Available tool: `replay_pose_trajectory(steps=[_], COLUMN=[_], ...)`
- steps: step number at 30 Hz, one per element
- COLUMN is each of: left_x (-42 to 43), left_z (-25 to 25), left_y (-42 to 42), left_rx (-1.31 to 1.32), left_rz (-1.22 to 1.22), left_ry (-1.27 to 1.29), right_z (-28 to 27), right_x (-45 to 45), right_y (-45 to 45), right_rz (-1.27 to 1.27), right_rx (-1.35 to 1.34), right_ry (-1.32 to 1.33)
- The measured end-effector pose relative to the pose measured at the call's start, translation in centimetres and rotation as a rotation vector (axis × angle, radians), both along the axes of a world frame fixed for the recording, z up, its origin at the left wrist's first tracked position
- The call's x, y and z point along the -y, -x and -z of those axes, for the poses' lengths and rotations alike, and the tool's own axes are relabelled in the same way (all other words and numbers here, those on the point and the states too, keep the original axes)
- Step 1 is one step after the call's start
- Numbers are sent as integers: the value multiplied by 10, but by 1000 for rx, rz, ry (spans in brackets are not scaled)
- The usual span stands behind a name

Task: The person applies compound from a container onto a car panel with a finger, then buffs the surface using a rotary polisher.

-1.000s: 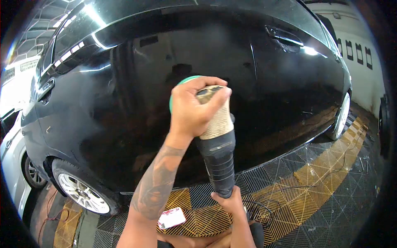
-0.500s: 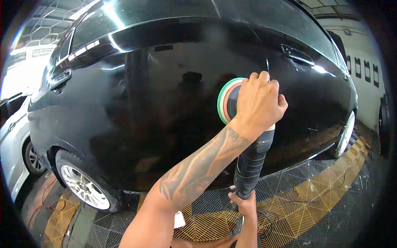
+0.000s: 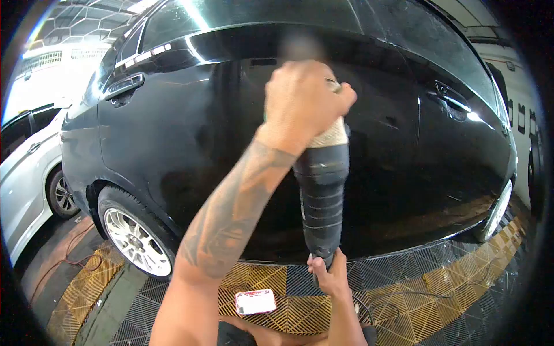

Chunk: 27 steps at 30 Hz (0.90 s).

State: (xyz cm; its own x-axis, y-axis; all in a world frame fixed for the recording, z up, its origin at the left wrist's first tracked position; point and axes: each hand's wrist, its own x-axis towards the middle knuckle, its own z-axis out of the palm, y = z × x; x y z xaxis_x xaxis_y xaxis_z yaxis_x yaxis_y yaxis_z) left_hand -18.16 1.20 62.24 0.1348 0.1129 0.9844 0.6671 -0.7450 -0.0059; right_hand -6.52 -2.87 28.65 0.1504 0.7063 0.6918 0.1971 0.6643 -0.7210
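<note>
A long polishing machine [image 3: 323, 190], black with a tan wrapped head, stands upright in front of a glossy black car door [image 3: 381, 179]. My left hand [image 3: 303, 104] is wrapped over the machine's head, the forearm crossing from the lower left. Only a sliver of the green pad edge shows beside the wrist; the rest is hidden behind my hand. Below, my right hand [image 3: 330, 272] grips the bottom end of the machine's handle, its fingers closed round it.
A white-rimmed car wheel [image 3: 137, 242] is at the lower left, with a white car [image 3: 29, 173] beyond it. A white rectangular object [image 3: 255, 301] lies on the black and yellow floor tiles [image 3: 398, 294]. A cable runs over the floor at the right.
The machine first went right along the door, then back left and higher, with both hands still on it. The view has shifted, and the pad is now mostly hidden.
</note>
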Motion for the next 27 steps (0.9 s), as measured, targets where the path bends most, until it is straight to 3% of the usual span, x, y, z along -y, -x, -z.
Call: replay_pose_trajectory(steps=[4,11,17,19,23,27], left_x=[-14,-18,-19,-20,-24,-24], left_z=[-10,-7,-6,-5,-3,2], left_y=[57,131,160,168,179,182], left_rx=[28,77,75,71,104,128], left_rz=[-22,-50,-99,-101,-115,-95], left_ry=[-23,5,52,59,68,80], right_z=[-34,-52,-55,-53,-57,-57], right_x=[5,-7,-9,-10,-10,-9], right_y=[31,85,108,113,117,120], right_rz=[-89,10,-93,-95,-2,3], right_rx=[23,157,124,180,322,295], right_ry=[178,140,224,107,82,96])
